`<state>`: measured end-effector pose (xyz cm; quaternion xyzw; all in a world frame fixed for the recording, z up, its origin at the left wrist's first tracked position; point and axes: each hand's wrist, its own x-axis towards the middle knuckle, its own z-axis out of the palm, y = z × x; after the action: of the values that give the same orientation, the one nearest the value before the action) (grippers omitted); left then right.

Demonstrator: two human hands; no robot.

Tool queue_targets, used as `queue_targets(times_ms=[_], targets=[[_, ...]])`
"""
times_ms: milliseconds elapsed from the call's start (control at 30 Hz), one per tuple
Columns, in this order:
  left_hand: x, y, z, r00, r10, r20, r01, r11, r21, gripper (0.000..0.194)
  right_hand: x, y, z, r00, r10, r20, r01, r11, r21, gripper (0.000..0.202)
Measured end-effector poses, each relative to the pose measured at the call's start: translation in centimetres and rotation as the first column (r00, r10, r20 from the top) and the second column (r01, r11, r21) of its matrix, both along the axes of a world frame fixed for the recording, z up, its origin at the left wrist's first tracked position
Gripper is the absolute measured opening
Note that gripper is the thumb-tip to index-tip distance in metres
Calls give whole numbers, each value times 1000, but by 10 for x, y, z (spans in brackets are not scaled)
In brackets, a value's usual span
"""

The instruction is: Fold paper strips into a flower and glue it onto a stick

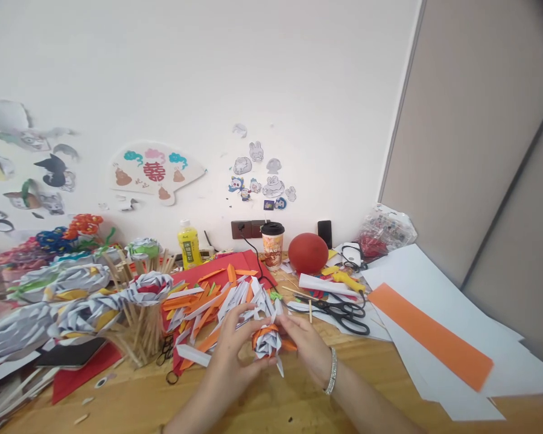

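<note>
A small folded paper flower, white with an orange band near its top, is held between both hands above the wooden table. My left hand curves around its left side, thumb below and fingers above. My right hand, with a sparkling bracelet at the wrist, pinches at its upper right; the exact fingertip contact is partly hidden. A white pointed strip sticks out under the flower. Just behind lies a heap of folded white and orange paper strips on red paper.
Finished paper flowers on wooden sticks crowd the left. Black scissors, a yellow glue gun, a red ball, a cup and a yellow bottle stand or lie behind. White sheets with an orange strip lie right.
</note>
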<state>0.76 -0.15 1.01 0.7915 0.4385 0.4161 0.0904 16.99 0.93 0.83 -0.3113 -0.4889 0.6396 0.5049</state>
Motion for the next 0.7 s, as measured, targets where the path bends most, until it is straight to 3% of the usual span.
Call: queue_targets(times_ms=[167, 267, 400, 567, 700], targets=[[-5, 4, 1, 987, 107, 116, -110, 994, 19, 32, 8, 5, 2, 992, 84, 93, -94, 991, 97, 42], [-5, 5, -1, 979, 127, 156, -127, 992, -10, 39, 10, 10, 1, 985, 20, 174, -51, 983, 178, 35], [-3, 7, 0, 959, 14, 282, 31, 987, -156, 49, 16, 16, 0, 942, -149, 302, 55, 953, 298, 26], [-6, 17, 0, 805, 35, 593, 206, 919, -335, 48, 23, 18, 0, 906, -199, 373, 39, 918, 394, 23], [-8, 20, -1, 836, 26, 549, 220, 899, -378, 37, 21, 18, -4, 917, -218, 335, 80, 921, 381, 26]])
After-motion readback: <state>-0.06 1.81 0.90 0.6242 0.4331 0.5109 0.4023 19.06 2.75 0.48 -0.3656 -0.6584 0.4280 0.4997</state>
